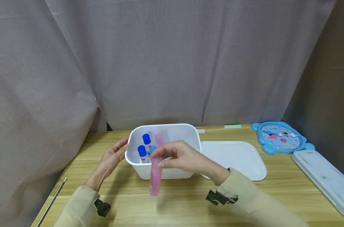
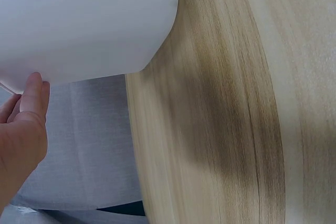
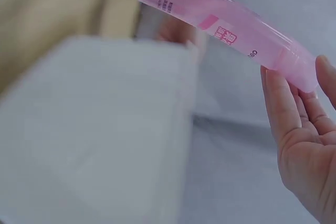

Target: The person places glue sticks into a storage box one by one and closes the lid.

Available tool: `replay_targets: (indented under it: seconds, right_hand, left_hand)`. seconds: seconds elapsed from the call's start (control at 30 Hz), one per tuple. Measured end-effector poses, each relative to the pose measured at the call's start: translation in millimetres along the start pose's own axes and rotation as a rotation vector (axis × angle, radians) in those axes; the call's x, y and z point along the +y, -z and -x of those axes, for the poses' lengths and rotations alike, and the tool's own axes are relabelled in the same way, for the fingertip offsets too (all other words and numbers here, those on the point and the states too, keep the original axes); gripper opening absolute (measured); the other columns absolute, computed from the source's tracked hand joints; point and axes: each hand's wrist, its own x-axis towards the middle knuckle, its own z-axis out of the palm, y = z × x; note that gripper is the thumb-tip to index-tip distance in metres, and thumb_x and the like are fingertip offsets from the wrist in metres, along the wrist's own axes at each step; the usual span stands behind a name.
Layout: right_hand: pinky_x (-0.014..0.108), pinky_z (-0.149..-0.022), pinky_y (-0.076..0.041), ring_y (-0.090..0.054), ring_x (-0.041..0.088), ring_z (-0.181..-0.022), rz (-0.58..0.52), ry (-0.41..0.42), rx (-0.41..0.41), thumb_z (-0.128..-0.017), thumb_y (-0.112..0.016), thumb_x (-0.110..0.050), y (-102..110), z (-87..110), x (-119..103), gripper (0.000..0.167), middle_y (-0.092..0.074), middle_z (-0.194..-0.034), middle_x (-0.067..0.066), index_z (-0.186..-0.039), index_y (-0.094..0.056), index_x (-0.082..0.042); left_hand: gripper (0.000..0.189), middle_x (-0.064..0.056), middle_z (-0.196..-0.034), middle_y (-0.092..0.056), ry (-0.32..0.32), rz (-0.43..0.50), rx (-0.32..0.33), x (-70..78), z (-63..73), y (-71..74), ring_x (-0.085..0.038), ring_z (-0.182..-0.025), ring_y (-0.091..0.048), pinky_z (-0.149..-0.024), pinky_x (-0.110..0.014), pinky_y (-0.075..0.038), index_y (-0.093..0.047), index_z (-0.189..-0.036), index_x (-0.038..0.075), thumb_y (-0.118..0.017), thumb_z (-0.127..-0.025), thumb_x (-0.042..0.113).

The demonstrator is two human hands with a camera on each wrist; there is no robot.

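Note:
My right hand (image 1: pixel 180 156) pinches a pink translucent glue tube (image 1: pixel 155 179) by its capped upper end, in front of the white bin (image 1: pixel 167 171). In the right wrist view, printed lettering shows on the pink tube (image 3: pixel 226 30), with my fingers and thumb at its cap end. The fingers of my left hand (image 1: pixel 112 159) touch the bin's left rim; in the left wrist view the left hand (image 2: pixel 23 135) rests against the bin's wall (image 2: pixel 79 30). Inside stand glue sticks with blue caps (image 1: pixel 146 138) and another pink tube (image 1: pixel 159 138), partly hidden by my right hand.
To the right of the bin lies a flat white lid (image 1: pixel 237 157). Farther right are a blue toy clock (image 1: pixel 281 137) and a long white case (image 1: pixel 325 179). A thin metal rod (image 1: pixel 51 201) lies along the table's left edge. A grey curtain (image 1: pixel 149 63) hangs behind.

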Motion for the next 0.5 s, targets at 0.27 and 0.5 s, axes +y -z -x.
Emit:
replay_targets:
  seconds: [0.27,0.5]
  right_hand:
    - [0.025,-0.076,-0.056,-0.063,0.012,-0.085,0.065,0.014,0.333,-0.087,-0.064,0.001,55,2.3,-28,0.028,-0.068,-0.105,0.015,-0.114,-0.062,0.004]
    - [0.018,-0.064,-0.050,-0.059,0.011,-0.078,0.153,-0.029,0.544,-0.086,-0.067,-0.007,81,1.7,-10,0.029,-0.068,-0.107,0.012,-0.115,-0.063,0.000]
  left_hand:
    - [0.056,-0.017,-0.152,-0.027,-0.005,-0.002,0.004,-1.2,-0.6,-0.2,0.001,-0.111,-0.053,-0.095,-0.020,-0.047,-0.026,-0.146,-0.002,-0.050,-0.098,0.016]
    - [0.055,-0.017,-0.152,-0.027,-0.019,0.009,0.004,-2.9,-1.3,-2.1,0.001,-0.110,-0.053,-0.095,-0.021,-0.047,-0.026,-0.146,-0.003,-0.049,-0.099,0.013]
